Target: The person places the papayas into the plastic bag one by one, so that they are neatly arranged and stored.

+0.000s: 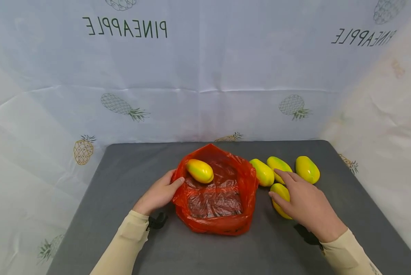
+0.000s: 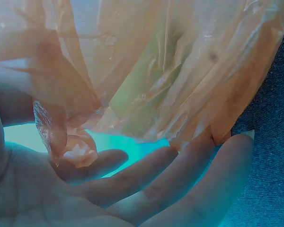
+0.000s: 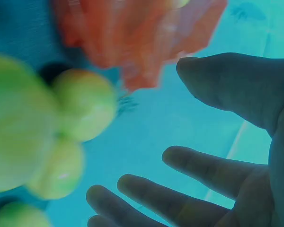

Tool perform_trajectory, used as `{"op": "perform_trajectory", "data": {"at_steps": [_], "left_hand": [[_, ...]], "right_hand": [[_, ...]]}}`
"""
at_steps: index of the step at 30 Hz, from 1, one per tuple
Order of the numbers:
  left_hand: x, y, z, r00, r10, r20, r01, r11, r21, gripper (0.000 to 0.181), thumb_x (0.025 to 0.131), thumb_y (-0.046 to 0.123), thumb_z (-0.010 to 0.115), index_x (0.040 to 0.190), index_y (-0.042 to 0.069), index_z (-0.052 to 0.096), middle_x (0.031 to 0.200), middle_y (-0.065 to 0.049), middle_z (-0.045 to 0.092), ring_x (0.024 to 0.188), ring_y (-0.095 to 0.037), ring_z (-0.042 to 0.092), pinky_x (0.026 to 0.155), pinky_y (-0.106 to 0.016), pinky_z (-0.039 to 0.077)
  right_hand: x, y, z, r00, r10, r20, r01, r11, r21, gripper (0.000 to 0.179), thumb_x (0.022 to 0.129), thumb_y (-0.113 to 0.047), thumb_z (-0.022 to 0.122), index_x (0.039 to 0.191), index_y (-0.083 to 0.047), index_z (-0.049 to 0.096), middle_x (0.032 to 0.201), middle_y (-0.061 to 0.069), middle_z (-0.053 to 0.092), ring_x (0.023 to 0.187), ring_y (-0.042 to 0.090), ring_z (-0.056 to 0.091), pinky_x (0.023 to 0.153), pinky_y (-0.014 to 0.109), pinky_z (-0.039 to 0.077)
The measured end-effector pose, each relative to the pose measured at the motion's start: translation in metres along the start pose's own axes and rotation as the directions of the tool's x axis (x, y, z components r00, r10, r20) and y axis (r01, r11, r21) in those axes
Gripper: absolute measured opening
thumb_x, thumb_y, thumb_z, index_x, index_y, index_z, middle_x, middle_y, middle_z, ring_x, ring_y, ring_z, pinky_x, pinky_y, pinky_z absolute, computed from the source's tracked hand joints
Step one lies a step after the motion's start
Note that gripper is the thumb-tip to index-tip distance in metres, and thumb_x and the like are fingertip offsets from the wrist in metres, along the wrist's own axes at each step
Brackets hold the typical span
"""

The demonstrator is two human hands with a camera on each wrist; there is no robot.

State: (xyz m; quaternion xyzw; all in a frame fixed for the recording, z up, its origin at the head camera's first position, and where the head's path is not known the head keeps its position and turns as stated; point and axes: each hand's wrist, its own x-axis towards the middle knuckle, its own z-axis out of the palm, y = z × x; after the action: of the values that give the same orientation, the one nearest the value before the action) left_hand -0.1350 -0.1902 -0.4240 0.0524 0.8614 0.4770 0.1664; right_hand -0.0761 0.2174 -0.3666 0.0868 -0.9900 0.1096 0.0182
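A red plastic bag (image 1: 213, 223) stands on the table with its mouth spread wide. One yellow-orange mango (image 1: 199, 170) lies inside, toward the far left. My left hand (image 1: 160, 193) holds the bag's left rim, thumb over the edge and fingers outside; the left wrist view shows those fingers (image 2: 189, 165) against the thin plastic. To the right of the bag, several yellow-green mangoes lie close together. Over the nearest mango (image 1: 280, 194) hovers my right hand (image 1: 308, 204), fingers spread and partly hiding it. In the right wrist view, mangoes (image 3: 19, 123) sit beside the hand, outside its fingers.
One mango (image 1: 261, 172) lies right at the bag's right side, another mango (image 1: 277, 165) behind it, and one mango (image 1: 307, 170) farther right. The dark grey table (image 1: 136, 160) meets a white pineapple-print cloth (image 1: 205, 114) at the back and sides.
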Motion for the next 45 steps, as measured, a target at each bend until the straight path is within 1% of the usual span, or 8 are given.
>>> {"op": "perform_trajectory", "data": {"at_steps": [5, 9, 15, 22, 27, 30, 35, 45], "left_hand": [[0.001, 0.0, -0.001, 1.0, 0.0, -0.001, 0.0, 1.0, -0.008, 0.068, 0.113, 0.044, 0.054, 0.167, 0.007, 0.035, 0.158, -0.016, 0.056, 0.133, -0.03, 0.064, 0.118, -0.059, 0.049], [0.001, 0.0, -0.001, 1.0, 0.0, -0.002, 0.0, 1.0, -0.008, 0.067, 0.113, 0.043, 0.055, 0.167, 0.008, 0.035, 0.155, -0.016, 0.057, 0.129, -0.027, 0.066, 0.117, -0.058, 0.05], [0.0, 0.0, 0.002, 1.0, -0.009, -0.02, 0.009, 1.0, 0.012, 0.068, 0.112, 0.045, 0.056, 0.167, 0.009, 0.037, 0.158, -0.016, 0.057, 0.134, -0.03, 0.064, 0.119, -0.059, 0.047], [0.001, 0.0, 0.002, 1.0, -0.021, -0.022, 0.021, 1.0, 0.004, 0.07, 0.112, 0.046, 0.057, 0.167, 0.01, 0.036, 0.159, -0.015, 0.056, 0.135, -0.03, 0.065, 0.119, -0.06, 0.047], [0.001, -0.001, 0.004, 0.999, -0.021, -0.029, 0.021, 1.0, 0.006, 0.07, 0.112, 0.047, 0.057, 0.167, 0.009, 0.037, 0.156, -0.015, 0.059, 0.131, -0.028, 0.067, 0.118, -0.06, 0.048], [0.001, -0.003, 0.006, 0.999, -0.034, -0.036, 0.034, 0.999, 0.001, 0.069, 0.111, 0.046, 0.058, 0.167, 0.01, 0.038, 0.156, -0.014, 0.059, 0.13, -0.027, 0.067, 0.119, -0.06, 0.048], [-0.001, -0.004, 0.008, 0.999, -0.037, -0.035, 0.036, 0.999, -0.013, 0.067, 0.111, 0.042, 0.058, 0.167, 0.01, 0.038, 0.155, -0.013, 0.06, 0.13, -0.027, 0.067, 0.119, -0.06, 0.047], [0.0, 0.0, 0.005, 0.999, -0.024, -0.036, 0.024, 1.0, -0.012, 0.069, 0.111, 0.046, 0.058, 0.166, 0.009, 0.038, 0.153, -0.013, 0.061, 0.127, -0.025, 0.068, 0.117, -0.059, 0.049]], "right_hand": [[-0.014, 0.022, 0.013, 0.998, 0.065, 0.027, -0.066, 0.998, 0.008, 0.078, 0.097, -0.047, 0.08, 0.155, -0.004, 0.053, 0.149, 0.031, 0.06, 0.116, 0.049, 0.07, 0.084, 0.067, 0.059], [-0.02, 0.032, 0.023, 0.992, 0.117, 0.049, -0.119, 0.993, 0.025, 0.08, 0.097, -0.054, 0.077, 0.155, -0.004, 0.054, 0.148, 0.031, 0.06, 0.116, 0.051, 0.068, 0.084, 0.069, 0.057], [-0.024, 0.038, 0.035, 0.982, 0.174, 0.076, -0.178, 0.983, 0.044, 0.091, 0.095, -0.068, 0.072, 0.156, -0.003, 0.052, 0.146, 0.032, 0.061, 0.113, 0.052, 0.068, 0.085, 0.069, 0.056], [-0.022, 0.041, 0.042, 0.972, 0.212, 0.1, -0.219, 0.974, 0.056, 0.097, 0.095, -0.072, 0.068, 0.157, 0.0, 0.048, 0.148, 0.035, 0.057, 0.105, 0.046, 0.069, 0.08, 0.064, 0.057], [-0.023, 0.042, 0.047, 0.97, 0.222, 0.102, -0.229, 0.971, 0.063, 0.096, 0.095, -0.069, 0.07, 0.157, 0.001, 0.048, 0.145, 0.035, 0.059, 0.103, 0.042, 0.069, 0.079, 0.062, 0.058], [-0.023, 0.044, 0.049, 0.968, 0.225, 0.114, -0.234, 0.97, 0.067, 0.096, 0.095, -0.07, 0.07, 0.157, 0.001, 0.048, 0.145, 0.035, 0.059, 0.105, 0.044, 0.068, 0.08, 0.062, 0.057], [-0.024, 0.047, 0.052, 0.969, 0.215, 0.124, -0.226, 0.971, 0.081, 0.095, 0.096, -0.068, 0.071, 0.157, 0.001, 0.047, 0.146, 0.035, 0.059, 0.107, 0.045, 0.069, 0.081, 0.062, 0.057], [-0.021, 0.047, 0.051, 0.974, 0.199, 0.108, -0.209, 0.973, 0.093, 0.09, 0.097, -0.063, 0.074, 0.155, 0.002, 0.05, 0.138, 0.033, 0.063, 0.095, 0.034, 0.067, 0.076, 0.056, 0.057]]}}
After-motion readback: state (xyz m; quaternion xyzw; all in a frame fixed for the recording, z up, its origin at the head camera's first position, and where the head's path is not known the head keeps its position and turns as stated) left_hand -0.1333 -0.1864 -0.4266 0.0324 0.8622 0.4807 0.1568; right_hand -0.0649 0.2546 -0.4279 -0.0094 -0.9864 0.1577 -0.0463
